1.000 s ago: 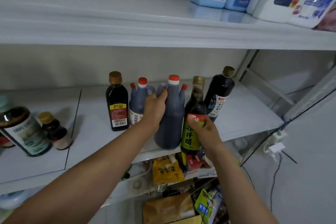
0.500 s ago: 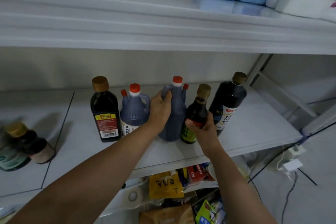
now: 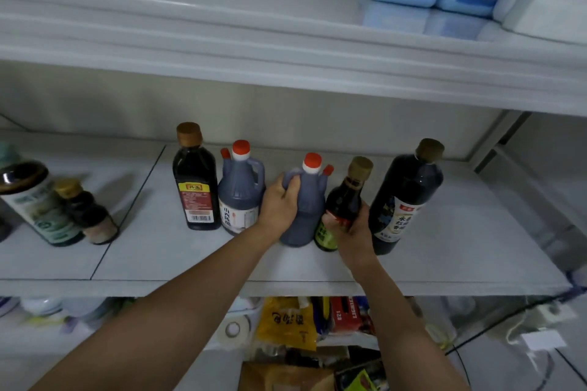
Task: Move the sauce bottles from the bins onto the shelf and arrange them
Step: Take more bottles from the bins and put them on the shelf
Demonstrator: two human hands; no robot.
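**A:** What has changed on the shelf [image 3: 178, 263] in the last second?

**B:** Both bottles being held have gone further back. A second ago the red-capped jug [image 3: 305, 200] and the green-labelled vinegar bottle [image 3: 341, 203] stood close to the front edge. Now they sit in a row with the other dark bottles, near the back wall.

**A:** What does that mean for the job?

**B:** I judge these two are nearly placed. Five bottles make the row: a tall bottle with a red and yellow label [image 3: 194, 181], a second red-capped jug [image 3: 240, 190], the held jug, the vinegar bottle, and a large dark bottle with a brown cap [image 3: 405, 197]. Bags and packets show on the level below; I cannot tell whether more bottles wait there.

**A:** How are the hands holding them?

**B:** The left hand [image 3: 279, 203] is wrapped around the jug's shoulder and handle from its left side, fingers curled closed on it. The right hand [image 3: 351, 228] grips the vinegar bottle low on its body, over the label, from the front and right. Its neck and gold cap rise clear above the hand.

**A:** Are the bottles upright?

**B:** They appear upright with bases on the shelf, touching or almost touching each other.
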